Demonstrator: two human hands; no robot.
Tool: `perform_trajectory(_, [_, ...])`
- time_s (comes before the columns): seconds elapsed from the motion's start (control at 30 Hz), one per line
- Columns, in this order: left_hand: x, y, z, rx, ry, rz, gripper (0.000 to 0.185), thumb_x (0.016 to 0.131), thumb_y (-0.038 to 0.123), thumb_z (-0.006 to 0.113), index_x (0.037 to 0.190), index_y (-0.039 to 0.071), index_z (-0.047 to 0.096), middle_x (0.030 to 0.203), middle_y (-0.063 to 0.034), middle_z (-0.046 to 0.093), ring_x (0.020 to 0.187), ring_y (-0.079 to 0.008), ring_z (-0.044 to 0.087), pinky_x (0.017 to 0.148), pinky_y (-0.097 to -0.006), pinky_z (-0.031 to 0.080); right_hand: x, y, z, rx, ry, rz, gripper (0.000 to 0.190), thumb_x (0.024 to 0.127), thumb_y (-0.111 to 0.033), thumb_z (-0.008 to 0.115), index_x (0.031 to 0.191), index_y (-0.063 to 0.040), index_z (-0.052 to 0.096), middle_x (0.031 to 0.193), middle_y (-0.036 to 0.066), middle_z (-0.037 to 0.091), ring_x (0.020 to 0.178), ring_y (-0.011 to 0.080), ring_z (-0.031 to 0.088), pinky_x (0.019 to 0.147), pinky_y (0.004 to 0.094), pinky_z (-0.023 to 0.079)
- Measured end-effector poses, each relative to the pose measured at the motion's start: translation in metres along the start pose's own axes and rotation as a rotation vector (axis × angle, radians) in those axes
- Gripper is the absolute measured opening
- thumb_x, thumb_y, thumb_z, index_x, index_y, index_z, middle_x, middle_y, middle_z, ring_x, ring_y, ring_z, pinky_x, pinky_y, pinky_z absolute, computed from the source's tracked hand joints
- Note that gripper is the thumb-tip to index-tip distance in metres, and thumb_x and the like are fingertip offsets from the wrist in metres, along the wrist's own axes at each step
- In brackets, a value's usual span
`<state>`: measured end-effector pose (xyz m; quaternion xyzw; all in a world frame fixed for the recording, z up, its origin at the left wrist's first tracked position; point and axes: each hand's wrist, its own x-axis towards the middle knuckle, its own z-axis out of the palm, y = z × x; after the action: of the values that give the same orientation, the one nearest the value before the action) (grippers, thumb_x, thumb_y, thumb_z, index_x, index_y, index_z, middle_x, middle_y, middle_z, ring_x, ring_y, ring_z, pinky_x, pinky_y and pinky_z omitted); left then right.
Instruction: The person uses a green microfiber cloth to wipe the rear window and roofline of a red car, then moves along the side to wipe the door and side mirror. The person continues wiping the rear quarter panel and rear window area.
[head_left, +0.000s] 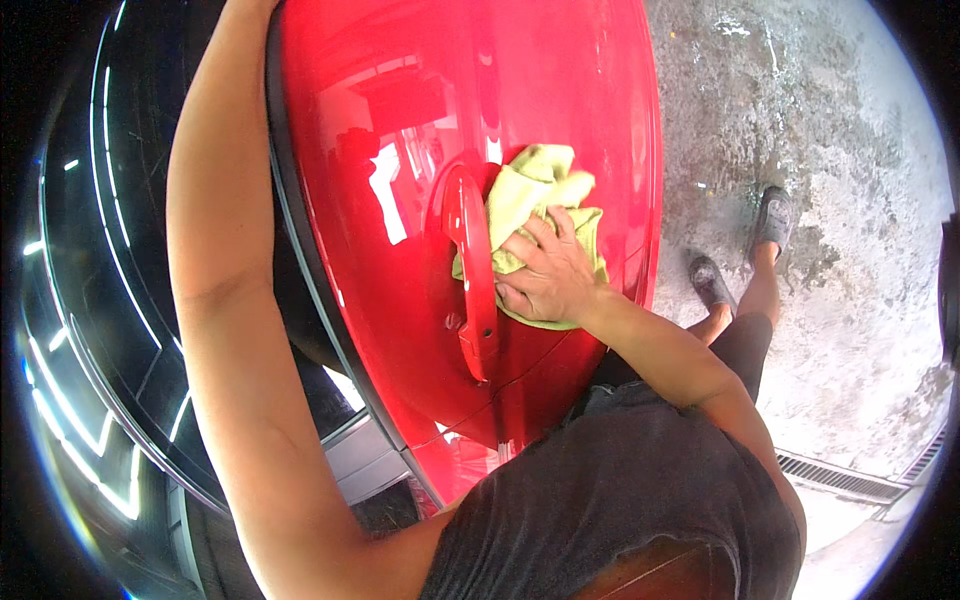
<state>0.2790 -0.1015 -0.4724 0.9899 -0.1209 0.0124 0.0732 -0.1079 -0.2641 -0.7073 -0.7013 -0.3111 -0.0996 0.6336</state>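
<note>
My right hand (551, 262) presses a crumpled yellow-green cloth (536, 187) onto a red car door (390, 97), fingers spread over it. The red door handle (469, 277) stands just left of my fingers, and some cloth shows through the gap behind it. My left forearm (221, 187) reaches up along the dark window edge of the door. The left hand is out of view past the top edge.
Dark glossy window and roof panels (112, 247) with light reflections lie to the left. Stained concrete floor (847, 300) spreads on the right, where my shoes (775, 214) stand. A metal drain grate (840, 476) crosses the floor at lower right.
</note>
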Motion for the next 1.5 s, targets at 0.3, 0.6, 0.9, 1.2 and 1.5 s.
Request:
perform_trajectory(0.3, [-0.004, 0.003, -0.001, 0.000, 0.003, -0.013, 0.093, 0.103, 0.057, 0.064, 0.169, 0.004, 0.027, 0.169, -0.0257, 0.037, 0.158, -0.0344, 0.036, 0.129, -0.0412, 0.029, 0.002, -0.028, -0.004, -0.052, 0.010, 0.251, 0.024, 0.084, -0.025, 0.073, 0.106, -0.017, 0.080, 0.130, 0.016, 0.056, 0.127, 0.0425, 0.047, 0.103, 0.0569, 0.042])
perform_trajectory(0.6, [-0.007, 0.015, -0.003, 0.076, 0.030, 0.045, 0.095, 0.102, 0.057, 0.064, 0.168, -0.002, 0.027, 0.171, -0.0253, 0.035, 0.160, -0.0331, 0.033, 0.131, -0.0409, 0.024, 0.008, -0.093, -0.069, 0.550, -0.012, 0.488, 0.055, 0.107, -0.021, 0.053, 0.152, 0.008, 0.048, 0.141, 0.037, 0.057, 0.133, 0.0511, 0.055, 0.120, 0.0525, 0.039])
perform_trajectory(0.9, [-0.012, 0.008, -0.009, 0.147, 0.032, 0.038, 0.094, 0.102, 0.061, 0.059, 0.170, 0.004, 0.026, 0.174, -0.0222, 0.031, 0.162, -0.0340, 0.028, 0.132, -0.0423, 0.021, 0.046, -0.156, -0.024, 0.420, -0.373, 0.284, 0.070, 0.103, -0.023, 0.059, 0.164, -0.001, 0.032, 0.167, 0.039, 0.022, 0.159, 0.0512, 0.023, 0.125, 0.0609, 0.027])
perform_trajectory(1.2, [-0.020, 0.006, -0.007, 0.163, 0.030, 0.014, 0.093, 0.104, 0.066, 0.050, 0.170, 0.006, 0.025, 0.173, -0.0249, 0.031, 0.163, -0.0374, 0.025, 0.132, -0.0446, 0.019, 0.152, -0.059, -0.002, -0.064, -0.368, -0.059, 0.056, 0.105, -0.062, 0.048, 0.152, -0.033, 0.057, 0.126, 0.010, 0.069, 0.133, 0.0318, 0.059, 0.123, 0.0715, 0.019])
perform_trajectory(1.5, [-0.014, 0.007, -0.009, 0.196, -0.018, 0.009, 0.083, 0.109, 0.060, 0.044, 0.171, 0.009, 0.025, 0.174, -0.0237, 0.029, 0.163, -0.0375, 0.024, 0.132, -0.0456, 0.019, 0.301, 0.096, -0.035, 0.040, 0.251, 0.640, 0.070, 0.110, -0.048, 0.041, 0.166, -0.007, 0.035, 0.139, 0.048, 0.048, 0.126, 0.0593, 0.055, 0.113, 0.0577, 0.044])
